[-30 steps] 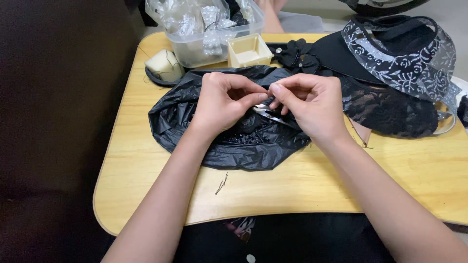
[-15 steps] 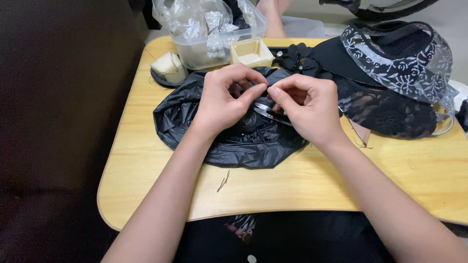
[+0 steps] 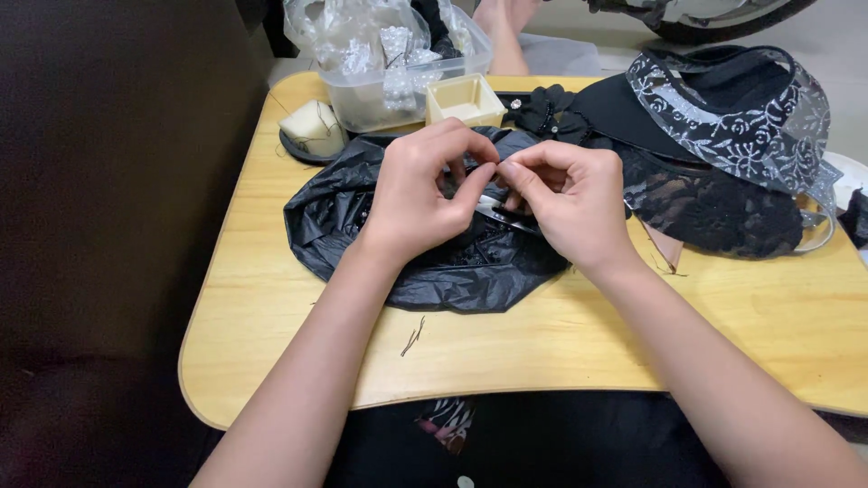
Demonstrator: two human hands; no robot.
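My left hand [image 3: 425, 194] and my right hand [image 3: 570, 203] meet fingertip to fingertip over a crumpled black plastic bag [image 3: 434, 262] on a small wooden table [image 3: 271, 361]. Between the pinched fingers I hold a small thing too tiny to make out. A thin silvery tool, perhaps scissors [image 3: 502, 217], shows under my right hand, its handles hidden by the palm. The bag holds small dark beads or sequins.
At the table's far edge stand a clear plastic box of glittery trims [image 3: 389, 54], a small cream square tray [image 3: 464, 99] and a cream pincushion on a dark dish [image 3: 314, 131]. Black lace visor hats [image 3: 723, 145] fill the right side. A thread scrap [image 3: 413, 337] lies near me.
Both hands stay pinched together over the bag with only slight finger movement. The camera view has shifted a little, and nothing on the table has moved.
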